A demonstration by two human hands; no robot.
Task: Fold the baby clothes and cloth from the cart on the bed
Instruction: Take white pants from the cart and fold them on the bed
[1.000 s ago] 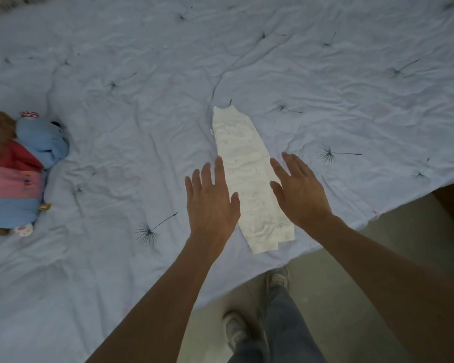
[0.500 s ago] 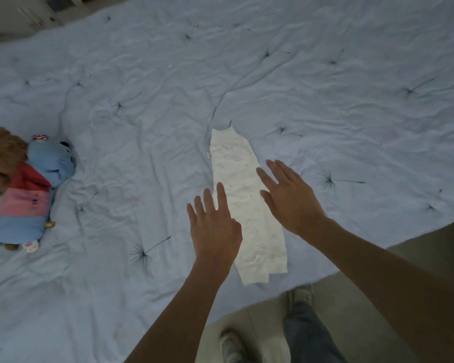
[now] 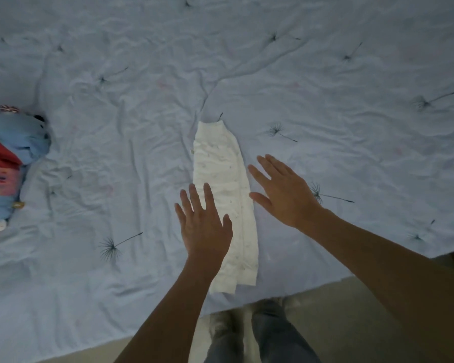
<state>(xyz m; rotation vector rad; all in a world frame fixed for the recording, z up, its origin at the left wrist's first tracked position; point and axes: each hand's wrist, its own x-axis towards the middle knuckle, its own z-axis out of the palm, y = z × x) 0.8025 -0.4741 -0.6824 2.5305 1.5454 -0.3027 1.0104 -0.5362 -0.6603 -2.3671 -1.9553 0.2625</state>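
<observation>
A white baby garment (image 3: 222, 166), folded lengthwise into a narrow strip, lies on the pale blue bedspread (image 3: 325, 106) near the bed's front edge. My left hand (image 3: 203, 222) is spread flat with straight fingers over the strip's left side. My right hand (image 3: 282, 191) is also flat with straight fingers, just right of the strip over the bedspread. Neither hand holds anything. Whether the palms touch the fabric cannot be told.
Stuffed toys in blue and red (image 3: 8, 163) lie at the bed's left edge. The bedspread is wrinkled, with dark dandelion prints. The bed's front edge runs below the garment, with the floor and my shoes (image 3: 226, 328) beneath.
The view has shifted, with the garment sitting more upright in frame. Both hands stay flat beside the strip; the right hand has spread a little farther to the right.
</observation>
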